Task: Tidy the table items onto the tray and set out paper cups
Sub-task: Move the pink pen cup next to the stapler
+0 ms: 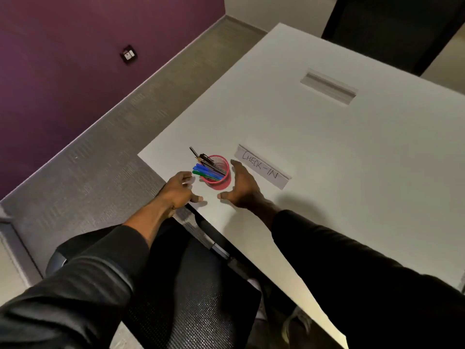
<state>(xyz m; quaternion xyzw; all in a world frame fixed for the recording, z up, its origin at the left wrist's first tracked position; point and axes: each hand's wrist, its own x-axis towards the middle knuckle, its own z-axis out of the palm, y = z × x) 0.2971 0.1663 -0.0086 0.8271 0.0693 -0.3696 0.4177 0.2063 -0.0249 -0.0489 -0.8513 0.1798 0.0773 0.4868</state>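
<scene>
A pink mesh pen cup (221, 181) stands near the left corner of the white table (327, 152), holding several blue, green and black pens (205, 168) that lean left. My left hand (180, 191) is open just left of the cup, fingers spread, not touching it. My right hand (241, 187) is open on the cup's right side, fingers stretched past it and thumb toward me. A folded white paper sign reading "CHECK-IN" (261, 167) lies just beyond my right hand. No tray or paper cups are in view.
A rectangular cable slot (328, 86) is cut into the table farther back. A black mesh chair seat (191, 285) sits below the table's near edge. Grey carpet (100, 159) and a purple wall (75, 59) lie to the left, a dark chair back (392, 28) beyond.
</scene>
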